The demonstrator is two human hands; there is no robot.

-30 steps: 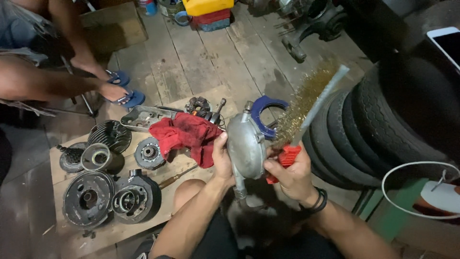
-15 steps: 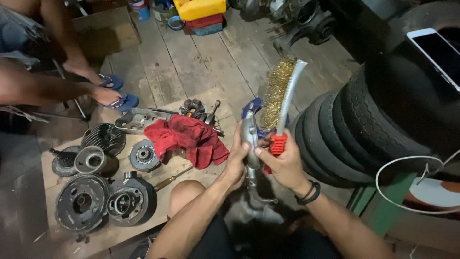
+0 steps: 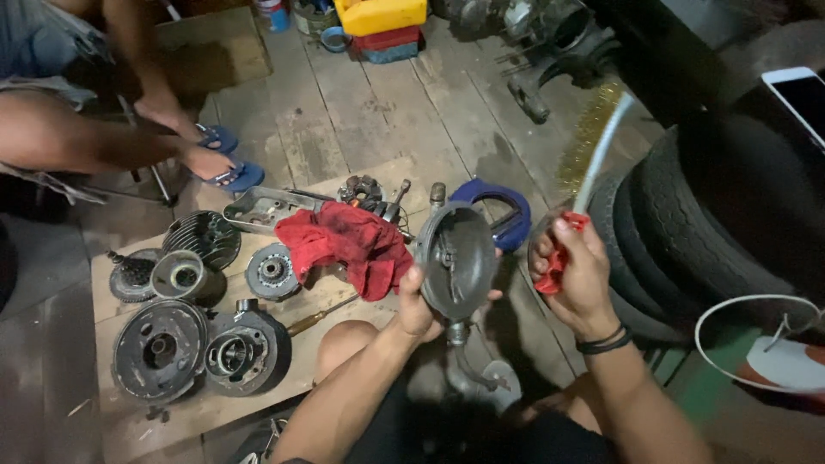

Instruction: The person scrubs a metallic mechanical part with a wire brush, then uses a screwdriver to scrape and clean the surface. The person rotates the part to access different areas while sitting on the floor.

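- The left hand (image 3: 418, 311) holds a round grey metal engine cover (image 3: 456, 258) upright over the person's knee, its hollow inner face turned toward the camera; the fingers are clamped on its lower edge, thumb on the near rim.
- Inside the cover's hollow sit dark cast ribs and a small fitting near the middle; what else is in there is too dim to tell.
- The right hand (image 3: 577, 273) is just to the right of the cover and apart from it, fingers closed around the red handle of a wire brush (image 3: 593, 159) whose brass bristles point up and away, blurred.
- A red rag (image 3: 348, 246) lies bunched just left of the cover, on a low wooden board (image 3: 258, 387) that serves as a table.
- Further left of the cover on that board: a finned cylinder (image 3: 203, 236), a small clutch hub (image 3: 270, 272), a metal ring cup (image 3: 177, 276) and two dark round drum housings (image 3: 160, 350) close to the near edge.
- A blue horseshoe-shaped part (image 3: 505, 215) lies just behind the cover, at the board's far right corner.
- Stacked tyres (image 3: 687, 232) crowd the right of the cover; a white phone (image 3: 799, 94) rests on top.
- Beyond the cover the plank floor (image 3: 387, 112) stretches to a yellow container (image 3: 378, 13).
- Far left of the cover, another person's feet in blue sandals (image 3: 225, 167) rest on the floor.
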